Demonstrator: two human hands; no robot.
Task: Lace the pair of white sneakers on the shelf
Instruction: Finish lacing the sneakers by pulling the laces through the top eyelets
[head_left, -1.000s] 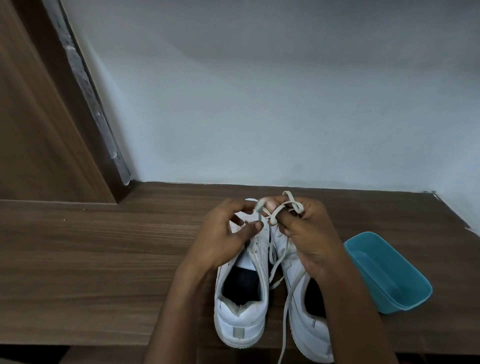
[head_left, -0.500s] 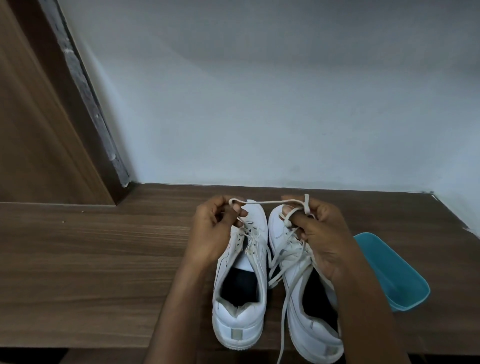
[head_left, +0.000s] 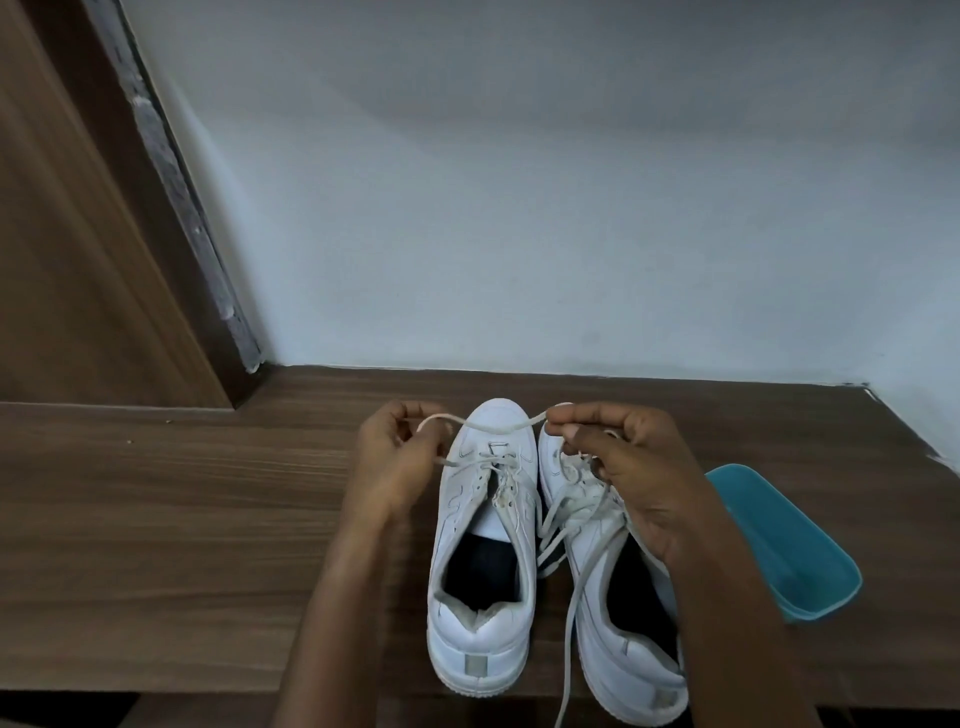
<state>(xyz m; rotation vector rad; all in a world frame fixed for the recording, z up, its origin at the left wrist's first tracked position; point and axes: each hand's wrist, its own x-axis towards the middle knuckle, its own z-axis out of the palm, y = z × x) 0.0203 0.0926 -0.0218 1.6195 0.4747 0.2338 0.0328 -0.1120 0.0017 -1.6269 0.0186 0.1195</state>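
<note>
Two white sneakers sit side by side on the wooden shelf, toes toward the wall, heels at the front edge, and the left sneaker is the one to watch. Both hands are up at its toe. The left hand is just to the left of that toe, fingers curled in and pinching a white lace. The lace bends into a small loop at those fingers, and one strand runs back down to the front eyelets of the left sneaker. The other strand stretches straight across the left sneaker's toe cap, sagging a touch in the middle, over to the right hand. That hand is on the right of the toe, its fingers and thumb nipping the lace's far end, the rest of the hand curled above the front of the right sneaker.

Only the front few eyelets of the left sneaker are laced; its tongue lies bare and the dark inside shows. Just beside it on the right, the right sneaker carries slack lacing, criss-crossed loosely, with one long strand trailing back along the shoe and hanging off the shelf's front edge. Further right of the left sneaker, beyond the right forearm, a teal plastic tub lies on the shelf with its open side showing. Behind the left sneaker's toe rises a pale wall; well off to its left stands a brown wooden panel.
</note>
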